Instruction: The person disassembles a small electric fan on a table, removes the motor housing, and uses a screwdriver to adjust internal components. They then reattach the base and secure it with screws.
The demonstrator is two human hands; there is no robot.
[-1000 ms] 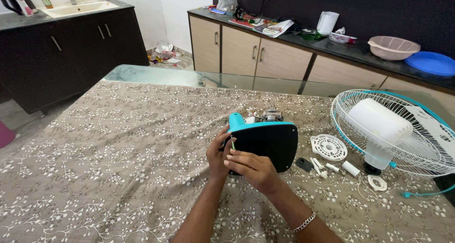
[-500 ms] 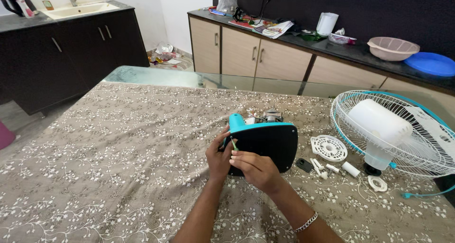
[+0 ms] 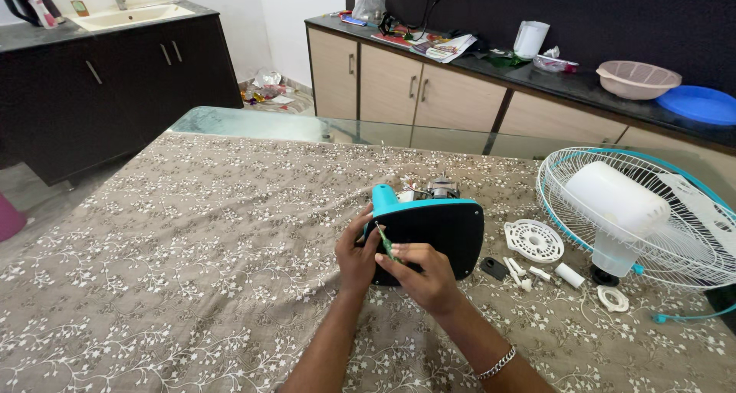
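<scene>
I am bracing the fan base (image 3: 429,236) with my left hand (image 3: 354,256), fingers clenched around its left edge, thumb pressing on the dark underside. The base is standing tilted on the flowered cloth (image 3: 169,270), its teal top turned away from me and the black plate facing me, right under both hands.

Just right of that grip, my right hand (image 3: 425,274) is pinching a thin green-handled tool (image 3: 386,243), probably a small screwdriver, between thumb and fingertips. Its tip is meeting the plate near the left edge, close beside my left thumb. I cannot tell whether the tip is seated in a screw head; the spot is too small to read.

To do this well, I judge I should be keeping the left hand squeezing firmly so the base is not rocking on the soft cloth, holding the tool square to the plate, and pressing inward while turning so the tip is not slipping toward my thumb.

Beyond the grip, above the base, the motor (image 3: 441,186) with its wires is showing. Further right, well apart from my hands, a round white grille piece (image 3: 534,241), a few small loose parts (image 3: 529,270) and the fan guard (image 3: 644,217) are lying on the cloth.
</scene>
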